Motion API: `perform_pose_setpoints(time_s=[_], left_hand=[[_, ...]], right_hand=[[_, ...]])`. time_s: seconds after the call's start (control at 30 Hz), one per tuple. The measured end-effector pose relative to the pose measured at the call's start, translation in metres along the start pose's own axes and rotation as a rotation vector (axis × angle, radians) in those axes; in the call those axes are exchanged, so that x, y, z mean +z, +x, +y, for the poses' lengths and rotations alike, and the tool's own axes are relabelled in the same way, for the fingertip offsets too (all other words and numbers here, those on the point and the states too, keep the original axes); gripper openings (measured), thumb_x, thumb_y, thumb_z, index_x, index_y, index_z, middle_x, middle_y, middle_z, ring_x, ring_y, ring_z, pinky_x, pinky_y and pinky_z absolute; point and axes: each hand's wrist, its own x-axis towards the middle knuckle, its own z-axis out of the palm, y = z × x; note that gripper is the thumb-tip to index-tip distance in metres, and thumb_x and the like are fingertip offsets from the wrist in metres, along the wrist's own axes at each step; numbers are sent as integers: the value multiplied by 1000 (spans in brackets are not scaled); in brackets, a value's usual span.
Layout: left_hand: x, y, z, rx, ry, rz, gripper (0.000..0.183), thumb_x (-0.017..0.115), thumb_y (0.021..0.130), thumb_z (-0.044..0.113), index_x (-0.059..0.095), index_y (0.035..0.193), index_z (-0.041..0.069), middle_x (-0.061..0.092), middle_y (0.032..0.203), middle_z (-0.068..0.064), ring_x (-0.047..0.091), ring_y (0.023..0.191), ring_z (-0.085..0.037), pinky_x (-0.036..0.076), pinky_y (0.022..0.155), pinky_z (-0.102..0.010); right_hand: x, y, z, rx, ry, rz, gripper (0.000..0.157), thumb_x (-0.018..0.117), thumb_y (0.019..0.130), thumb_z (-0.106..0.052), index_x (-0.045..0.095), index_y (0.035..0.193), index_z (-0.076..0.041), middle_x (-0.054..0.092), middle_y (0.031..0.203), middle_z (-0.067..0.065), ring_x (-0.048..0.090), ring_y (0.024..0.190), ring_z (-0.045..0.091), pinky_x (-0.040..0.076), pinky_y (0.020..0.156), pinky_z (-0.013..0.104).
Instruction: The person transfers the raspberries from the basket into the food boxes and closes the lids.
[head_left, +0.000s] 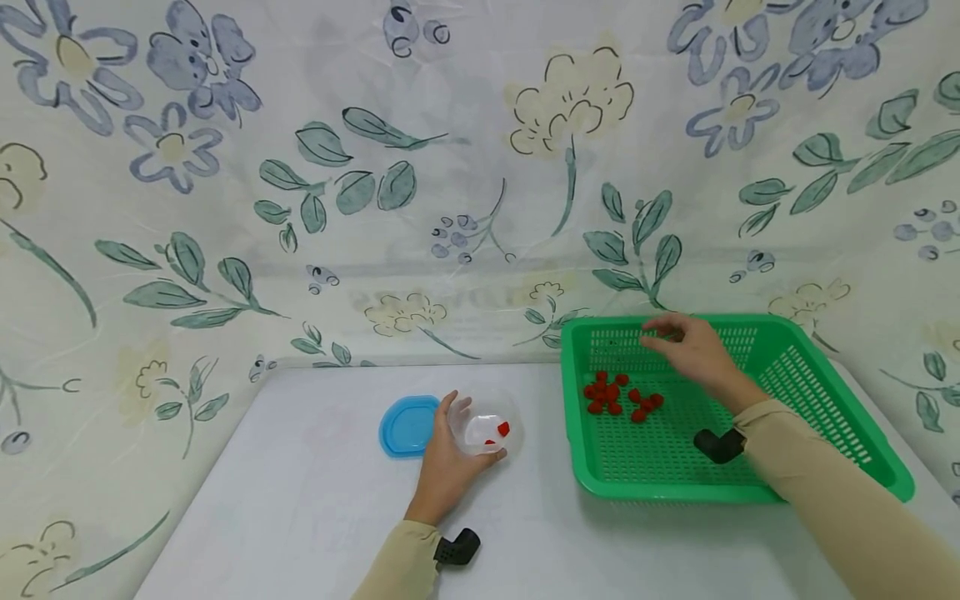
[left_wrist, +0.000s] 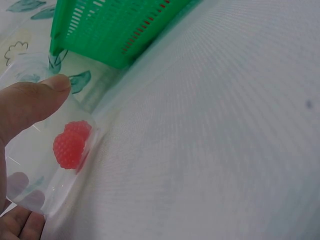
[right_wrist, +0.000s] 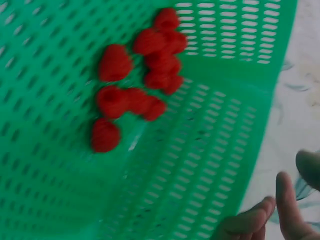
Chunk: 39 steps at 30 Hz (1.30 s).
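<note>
My left hand (head_left: 446, 467) grips a clear round plastic container (head_left: 477, 427) on the table, thumb on one side and fingers round the other. Two red raspberries (left_wrist: 69, 150) show through its wall in the left wrist view. Over the back part of a green plastic basket (head_left: 675, 492), my right hand (head_left: 697, 354) hovers with fingers loosely bent and nothing between them. Several more raspberries (right_wrist: 114, 62) lie clustered on the basket floor, toward its left side in the head view. The right wrist view has the right hand's fingertips apart at its lower right corner.
A blue lid (head_left: 407, 428) lies flat just left of the container. The white table (head_left: 300, 483) backs onto a hanging floral cloth (head_left: 465, 167). High slotted walls surround the basket, which takes up the table's right side.
</note>
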Motion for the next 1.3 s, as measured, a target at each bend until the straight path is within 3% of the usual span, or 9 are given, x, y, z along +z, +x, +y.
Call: perform_pose_setpoints(time_s=[0.27,0.5,1.07,1.3], left_hand=[[0,0,-1,1,-11,5,109,93,71,27,25,155,17,48,151,-2,38,141,-31,32,113,-61],[0,1,-1,1,-19,1,109,93,71,27,25,155,17,48,151,-2,37,142,-31,31,114,-61],[0,2,-3,16,-21,4,109,94,70,28,25,155,18,49,150,-2,39,141,-30,32,113,-61],[-1,0,-2,11,-28,3,110,94,70,27,25,155,18,48,150,-2,39,141,-31,32,113,-62]], right_hand=[[-11,7,25,61,84,-180,47,62,101,-22,52,140,3,46,137,29,44,126,44,44,98,59],[-21,8,37,135,158,-340,57,65,98,-18,44,145,7,30,151,37,30,139,52,37,108,63],[-17,12,45,182,60,-425,54,69,94,-11,49,140,9,42,142,36,45,128,50,42,104,62],[-15,13,51,190,-43,-456,52,75,88,-12,57,133,7,46,137,37,48,124,50,50,94,53]])
